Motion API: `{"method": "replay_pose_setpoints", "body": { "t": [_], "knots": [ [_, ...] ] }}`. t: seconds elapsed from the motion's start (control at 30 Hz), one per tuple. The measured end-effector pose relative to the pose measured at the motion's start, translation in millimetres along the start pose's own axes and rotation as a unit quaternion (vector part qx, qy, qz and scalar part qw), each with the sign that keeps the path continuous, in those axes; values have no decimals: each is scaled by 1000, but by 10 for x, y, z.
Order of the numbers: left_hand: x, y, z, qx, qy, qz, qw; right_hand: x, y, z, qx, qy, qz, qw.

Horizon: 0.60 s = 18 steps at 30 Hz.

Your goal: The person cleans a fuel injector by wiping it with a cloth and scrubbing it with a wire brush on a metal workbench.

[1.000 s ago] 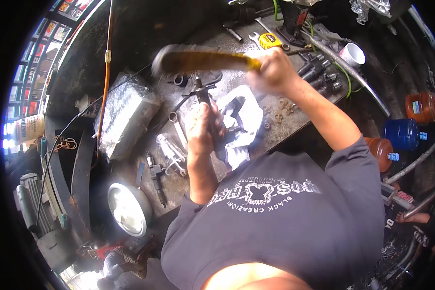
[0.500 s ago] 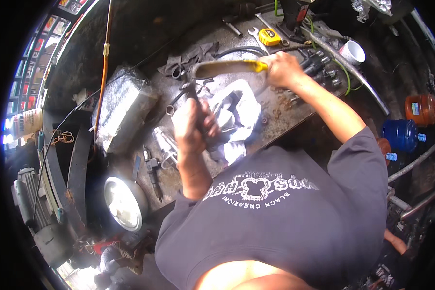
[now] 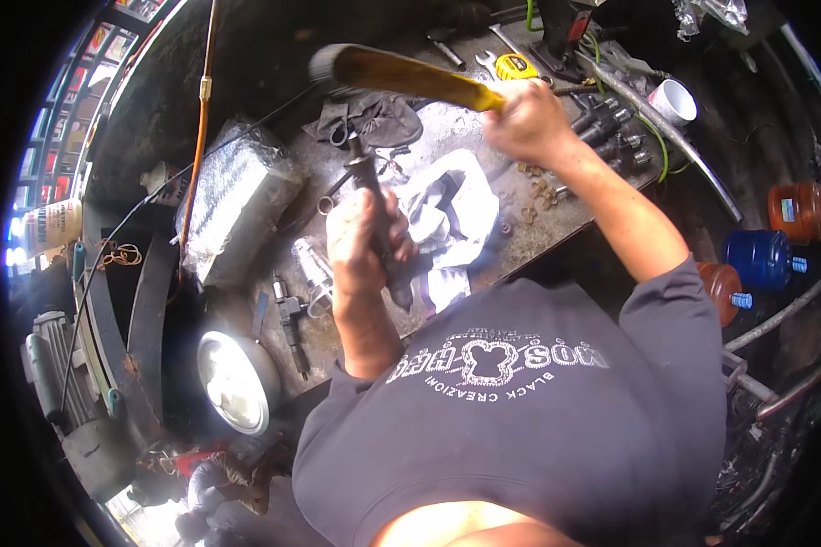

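Note:
My left hand is wrapped round a dark, slim fuel injector, tilted so that its narrow end points away from me. In my right hand, a yellow-handled wire brush is raised above the far part of the bench. Motion blurs its long, dark head, which is apart from the injector. Crumpled white cloth lies on the bench just right of my left hand. Beyond the injector's tip there is a dark rag. Another injector rests left of my left forearm.
A plastic-wrapped box and a round, shiny metal vessel stand at left. Toward the back are a yellow tape measure, wrenches, several dark injectors and a white cup. A metal pipe runs along the right side.
The brush has swung up and away from the injector, its head moving far and left. My left hand keeps its grip, with the injector now seen more sharply.

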<state>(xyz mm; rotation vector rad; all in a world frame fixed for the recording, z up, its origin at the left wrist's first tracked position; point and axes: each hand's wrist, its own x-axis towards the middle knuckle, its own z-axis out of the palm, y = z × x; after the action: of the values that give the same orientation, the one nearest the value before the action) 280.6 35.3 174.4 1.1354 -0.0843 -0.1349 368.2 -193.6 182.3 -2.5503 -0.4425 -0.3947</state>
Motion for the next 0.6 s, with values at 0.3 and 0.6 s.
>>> {"method": "replay_pose_setpoints", "body": {
  "t": [0.3, 0.6],
  "knots": [
    [-5, -98, -18, -78, 0, -127, 989, -118, 388, 348, -68, -27, 43, 996],
    [-116, -121, -106, -55, 13, -108, 993, -233, 513, 470, -124, 40, -30, 991]
  ]
}}
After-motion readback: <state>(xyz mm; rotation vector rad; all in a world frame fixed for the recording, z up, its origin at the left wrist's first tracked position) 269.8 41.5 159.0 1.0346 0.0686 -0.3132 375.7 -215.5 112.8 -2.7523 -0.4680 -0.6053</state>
